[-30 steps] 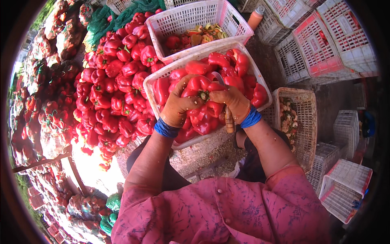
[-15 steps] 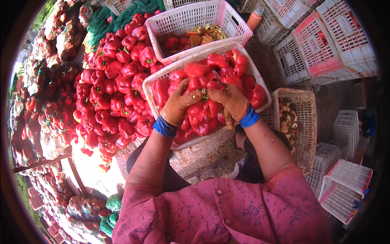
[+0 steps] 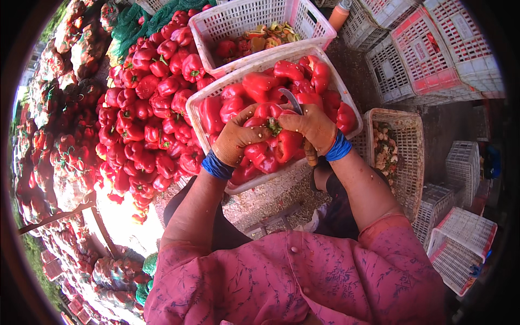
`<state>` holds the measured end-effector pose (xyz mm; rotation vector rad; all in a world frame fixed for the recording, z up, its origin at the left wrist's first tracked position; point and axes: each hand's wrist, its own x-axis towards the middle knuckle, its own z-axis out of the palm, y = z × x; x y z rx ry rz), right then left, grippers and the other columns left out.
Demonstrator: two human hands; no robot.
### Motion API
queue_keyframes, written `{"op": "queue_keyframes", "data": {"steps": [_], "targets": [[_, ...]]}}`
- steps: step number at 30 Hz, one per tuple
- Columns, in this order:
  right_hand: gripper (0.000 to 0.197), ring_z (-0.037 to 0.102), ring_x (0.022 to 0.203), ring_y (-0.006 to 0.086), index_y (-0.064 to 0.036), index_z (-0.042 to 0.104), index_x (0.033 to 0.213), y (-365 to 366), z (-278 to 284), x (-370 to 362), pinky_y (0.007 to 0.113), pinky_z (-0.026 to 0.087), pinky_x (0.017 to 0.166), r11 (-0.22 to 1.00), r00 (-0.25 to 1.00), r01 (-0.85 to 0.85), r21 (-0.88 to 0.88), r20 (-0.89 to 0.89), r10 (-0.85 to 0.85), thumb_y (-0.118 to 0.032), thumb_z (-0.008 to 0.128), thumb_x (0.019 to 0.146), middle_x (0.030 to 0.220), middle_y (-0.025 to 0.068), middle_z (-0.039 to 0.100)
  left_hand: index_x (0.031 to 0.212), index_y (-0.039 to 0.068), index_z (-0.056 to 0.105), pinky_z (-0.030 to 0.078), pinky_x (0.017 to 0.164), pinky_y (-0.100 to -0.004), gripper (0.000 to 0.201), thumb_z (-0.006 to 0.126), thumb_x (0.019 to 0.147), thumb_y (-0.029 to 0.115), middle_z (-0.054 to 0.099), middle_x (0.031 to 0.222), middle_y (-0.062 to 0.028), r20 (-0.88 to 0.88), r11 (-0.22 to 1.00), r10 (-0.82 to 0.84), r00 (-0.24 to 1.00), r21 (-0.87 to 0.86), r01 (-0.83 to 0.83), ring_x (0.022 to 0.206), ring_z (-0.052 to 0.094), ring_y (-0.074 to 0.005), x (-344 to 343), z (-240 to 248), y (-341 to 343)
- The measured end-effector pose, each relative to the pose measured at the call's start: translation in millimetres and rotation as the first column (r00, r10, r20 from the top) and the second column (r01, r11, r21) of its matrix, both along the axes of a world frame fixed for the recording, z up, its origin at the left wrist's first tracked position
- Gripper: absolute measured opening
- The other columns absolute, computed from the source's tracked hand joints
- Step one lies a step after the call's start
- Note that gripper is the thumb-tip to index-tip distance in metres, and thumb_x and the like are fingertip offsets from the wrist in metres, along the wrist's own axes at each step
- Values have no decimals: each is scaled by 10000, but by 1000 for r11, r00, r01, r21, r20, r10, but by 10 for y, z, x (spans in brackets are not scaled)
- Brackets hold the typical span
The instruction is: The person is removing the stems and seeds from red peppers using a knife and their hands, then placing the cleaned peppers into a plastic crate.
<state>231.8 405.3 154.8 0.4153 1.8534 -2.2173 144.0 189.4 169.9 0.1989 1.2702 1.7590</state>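
- The left hand [image 3: 235,142], in an orange-tan glove with a blue band at the wrist, is closed round the left side of a red pepper [image 3: 268,111]; its thumb lies beside the green stem
- The right hand [image 3: 315,127], gloved and banded alike, grips a knife [image 3: 292,101]; the curved blade juts out on the far side, the wooden handle pokes out on the near side; the thumb presses by the stem from the right
- The pepper sits between the two hands, stem toward the person, over the near white crate [image 3: 340,86]; whether it rests on the peppers below I cannot tell
- That crate is heaped with red peppers; just beyond it, a far crate [image 3: 238,24] holds a few peppers and cut scraps [image 3: 273,37]
- To the left spreads a big pile of loose peppers [image 3: 157,103]; green netting [image 3: 143,27] lies at its far end, and stuffed mesh sacks [image 3: 70,157] stand farther left
- To the right is a basket [image 3: 407,146] with pale scraps in it; beyond it, stacked crates [image 3: 422,51]; an orange bottle [image 3: 339,16] stands at the far crate's right
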Motion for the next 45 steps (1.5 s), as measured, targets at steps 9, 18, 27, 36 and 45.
{"op": "queue_keyframes", "data": {"steps": [9, 18, 27, 36, 45], "targets": [[348, 706, 798, 201, -1, 658, 1094, 190, 129, 98, 301, 568, 717, 892, 991, 39, -451, 130, 22, -309, 641, 934, 912, 114, 712, 1467, -2, 450, 533, 934, -302, 695, 732, 832, -7, 699, 1185, -100, 33, 996, -52, 998, 75, 49, 1050, 678, -184, 29, 107, -29], [501, 552, 457, 188, -64, 614, 1043, -123, 74, -91, 317, 476, 418, 700, 932, 303, -647, 47, -360, -554, 542, 969, 701, 77, 623, 1322, 12, 558, 592, 868, -421, 450, 680, 937, 210, 681, 1218, -148, 304, 817, 332, 893, 380, -434, 1011, 693, -272, 37, -35, 110], [598, 557, 493, 206, -35, 534, 1280, 275, 478, -145, 347, 465, 434, 447, 894, -46, -893, -236, -380, -558, 409, 1019, 986, 213, 676, 1260, 59, 568, 563, 783, -421, 541, 510, 966, 508, 641, 1133, -164, 479, 586, 209, 853, 637, -501, 985, 622, -328, -538, 191, -209], [337, 688, 837, 131, -25, 639, 1230, 873, 250, -482, 255, 574, 690, 959, 904, 282, 29, -344, -255, -277, 500, 1055, 1043, 79, 700, 1276, 79, 595, 531, 829, -480, 642, 628, 861, 567, 650, 1187, -173, 582, 495, 594, 556, 281, -822, 1043, 600, -362, -845, 294, -804], [357, 683, 1022, 381, -153, 693, 1250, -837, 11, -866, 472, 549, 881, 316, 999, -45, 948, 41, 17, -288, 517, 970, 1089, 200, 712, 1174, 93, 627, 512, 866, -543, 533, 638, 871, 531, 665, 1109, -159, 581, 423, 688, 435, 166, -891, 997, 609, -382, -931, 218, -919]]}}
